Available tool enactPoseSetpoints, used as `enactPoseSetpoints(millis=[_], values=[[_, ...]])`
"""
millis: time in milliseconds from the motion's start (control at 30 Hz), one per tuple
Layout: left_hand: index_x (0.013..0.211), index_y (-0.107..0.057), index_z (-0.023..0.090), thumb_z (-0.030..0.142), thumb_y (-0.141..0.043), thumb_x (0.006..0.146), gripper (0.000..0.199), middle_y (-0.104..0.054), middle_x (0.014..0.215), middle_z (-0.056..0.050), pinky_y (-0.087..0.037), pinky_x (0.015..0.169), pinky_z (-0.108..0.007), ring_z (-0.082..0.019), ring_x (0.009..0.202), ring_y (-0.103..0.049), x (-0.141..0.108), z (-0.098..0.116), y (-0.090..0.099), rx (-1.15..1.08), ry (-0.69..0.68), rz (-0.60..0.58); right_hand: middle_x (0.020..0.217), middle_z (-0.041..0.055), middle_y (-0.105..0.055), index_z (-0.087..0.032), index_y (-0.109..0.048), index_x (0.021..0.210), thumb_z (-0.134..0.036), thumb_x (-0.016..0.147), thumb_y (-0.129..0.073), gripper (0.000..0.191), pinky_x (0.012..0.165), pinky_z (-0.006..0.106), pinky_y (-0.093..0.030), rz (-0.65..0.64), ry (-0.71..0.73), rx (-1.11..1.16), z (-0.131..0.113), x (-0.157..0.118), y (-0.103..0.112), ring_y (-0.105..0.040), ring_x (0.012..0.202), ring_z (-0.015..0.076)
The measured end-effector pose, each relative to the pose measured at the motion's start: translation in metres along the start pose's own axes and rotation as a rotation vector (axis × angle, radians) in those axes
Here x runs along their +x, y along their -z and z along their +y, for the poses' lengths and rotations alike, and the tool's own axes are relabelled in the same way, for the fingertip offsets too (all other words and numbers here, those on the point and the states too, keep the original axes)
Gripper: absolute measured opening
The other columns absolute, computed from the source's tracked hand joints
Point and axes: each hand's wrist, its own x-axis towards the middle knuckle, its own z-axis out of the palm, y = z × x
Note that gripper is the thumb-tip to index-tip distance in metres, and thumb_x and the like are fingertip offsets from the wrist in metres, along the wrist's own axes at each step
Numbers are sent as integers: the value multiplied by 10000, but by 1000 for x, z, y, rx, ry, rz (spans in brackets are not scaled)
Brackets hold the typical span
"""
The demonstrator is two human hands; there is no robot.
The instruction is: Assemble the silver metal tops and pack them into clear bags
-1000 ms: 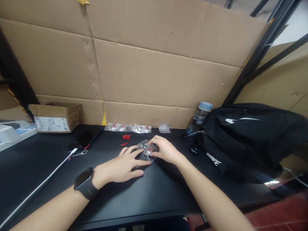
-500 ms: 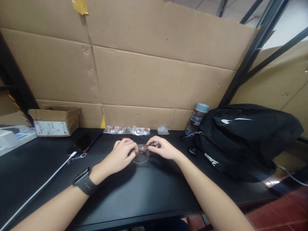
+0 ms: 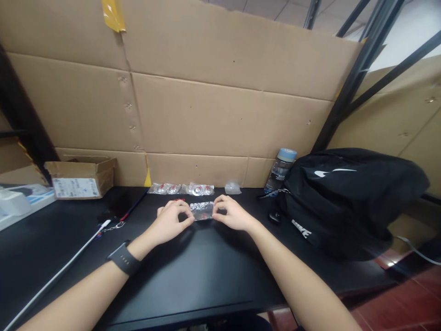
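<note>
A clear plastic bag with a small red mark is stretched between my two hands, above the black table. My left hand, with a dark watch on its wrist, pinches the bag's left edge. Its right edge is between the thumb and fingers of my right hand. Whether anything lies inside the bag is too blurred to tell. Behind my left fingers a small red thing shows in part. Farther back, shiny round pieces in clear packets lie in a row, with more packets to their left.
A crumpled clear bag lies by the cardboard wall. At right stand a bottle and a black backpack, with a small black object before them. At left are an open carton, a white cable and a power strip.
The round clear piece seen between my hands earlier no longer shows as such; a flat plastic bag is now drawn out between them. The hands stay in nearly the same place.
</note>
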Motion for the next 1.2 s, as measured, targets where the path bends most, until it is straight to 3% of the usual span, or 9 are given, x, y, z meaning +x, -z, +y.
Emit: enactPoseSetpoints(millis=[133, 233, 400, 500, 600, 733, 833, 967, 1200], values=[[690, -700, 247, 403, -546, 890, 296, -701, 1047, -15, -373, 936, -450, -279, 1076, -575, 1, -1, -6, -15, 93, -49, 1057, 56, -619, -191, -686, 801, -260, 916, -650, 139, 966, 371, -429, 3, -81, -83, -2, 0, -6, -558, 1015, 201], [635, -587, 198, 423, -580, 865, 322, -678, 942, -47, -366, 886, -443, -287, 1010, -567, -1, 1, -11, 100, 97, -3, 1061, 63, -623, -206, -680, 918, -286, 899, -670, 83, 931, 397, -425, 31, -86, -206, -10, -2, -4, -543, 998, 225], [919, -612, 243, 298, -491, 937, 134, -653, 1027, -38, -333, 886, -401, -253, 1062, -536, -6, 12, -11, 126, -119, 52, 1305, 48, -611, -290, -657, 1211, -83, 830, -633, 434, 1003, 394, -371, -48, 124, -174, -22, -6, 4, -505, 1175, 240], [1034, -610, 270, 371, -435, 995, 205, -664, 1075, -31, -315, 922, -413, -248, 1089, -526, -10, 20, -9, 90, -223, -20, 1261, 38, -667, -306, -684, 1181, -139, 844, -667, 376, 987, 416, -340, -119, 116, -160, -23, -6, -1, -529, 1163, 255], [1050, -607, 253, 428, -549, 937, 216, -674, 1071, -54, -311, 929, -426, -273, 1090, -523, -12, 24, -11, 119, -252, -26, 1144, 34, -729, -311, -690, 1159, -215, 942, -613, 249, 964, 416, -309, -107, 39, -141, -20, -3, -10, -571, 1092, 234], [1029, -645, 264, 347, -520, 960, 165, -712, 1042, -51, -312, 890, -418, -259, 1067, -562, -9, 18, -15, 113, -184, 21, 1104, 33, -753, -324, -648, 1232, -315, 992, -573, 251, 951, 409, -292, -43, -46, -89, -14, -2, -13, -587, 1070, 224], [1031, -701, 313, 391, -515, 976, 209, -743, 1067, -29, -308, 900, -435, -264, 1089, -589, -5, 11, -12, 72, -92, 42, 1097, 27, -754, -322, -659, 1209, -358, 1002, -546, 239, 960, 409, -292, -29, -47, -41, -13, -2, -11, -591, 1078, 224], [1041, -737, 338, 464, -515, 968, 265, -762, 1104, -23, -322, 967, -467, -285, 1134, -608, -1, 6, -5, 13, -14, 72, 1085, 22, -754, -339, -655, 1219, -321, 901, -682, 320, 970, 418, -290, -17, -90, -4, -12, 0, -16, -598, 1105, 239], [1114, -611, 286, 445, -597, 898, 268, -776, 971, 7, -430, 969, -360, -230, 1012, -701, -1, 0, -2, -259, 66, 102, 945, -22, -781, -340, -607, 1222, -338, 861, -704, 374, 1017, 431, -251, 143, -280, 135, -14, 9, -29, -615, 1156, 243]])
